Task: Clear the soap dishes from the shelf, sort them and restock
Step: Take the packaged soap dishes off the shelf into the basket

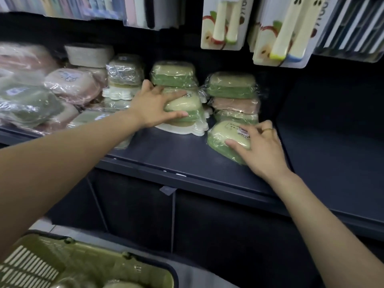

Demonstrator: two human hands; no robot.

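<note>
Furthest left on the dark shelf [187,146], blurred pink and green wrapped soap dishes [70,84] lay heaped loosely, apt to slide if jostled. Next right, the left hand [154,104] wrapped around the middle stack [182,100]: fingers [176,93] spread across the top of a cream-and-green dish, thumb hooked along its lower front edge, grasping it. Above that grip sat 1 more green dish; below it, white trays. Judged the main risk: pulling the gripped dish outward would likely tip the top one off, since slick film gave little friction, and the white trays beneath could drag forward too. Further right, the right stack [232,96] of about 3 dishes stood just behind the front dish [228,140], which leaned tilted near the shelf's front edge, cream lid facing up and toward the camera, long axis running roughly left to right with a slight slant down toward the right. On it rested the right hand [261,146], fingers curled over the labelled lid and thumb on its front, holding it. Could slip from a one-handed hold and fall. Lower left, an olive basket [145,269] waited below, partly out of view.
</note>
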